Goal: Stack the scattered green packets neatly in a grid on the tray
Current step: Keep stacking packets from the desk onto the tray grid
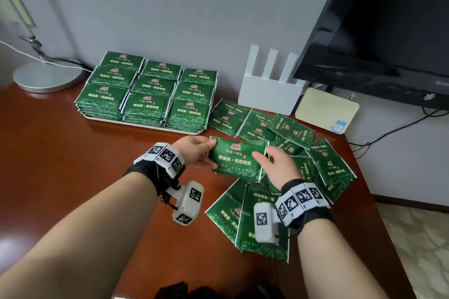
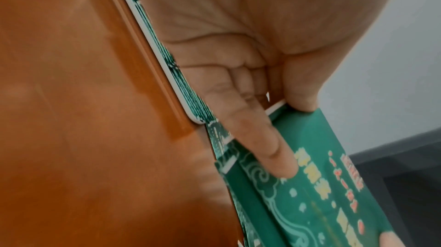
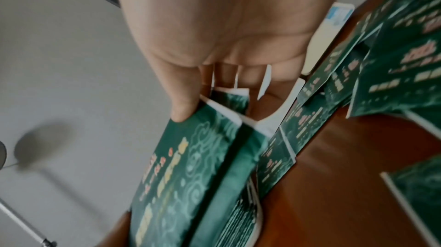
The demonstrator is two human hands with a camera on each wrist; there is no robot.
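A small bundle of green packets [image 1: 237, 161] is gripped at its ends by the left hand [image 1: 196, 150] and the right hand [image 1: 277, 165], above the table [image 1: 73, 153]. A three-by-three grid of packet stacks [image 1: 148, 90] fills the white tray [image 1: 143, 126] at eleven o'clock. Loose packets [image 1: 325, 160] lie scattered at three o'clock. The packets' yellow Chinese lettering is too blurred to be read.
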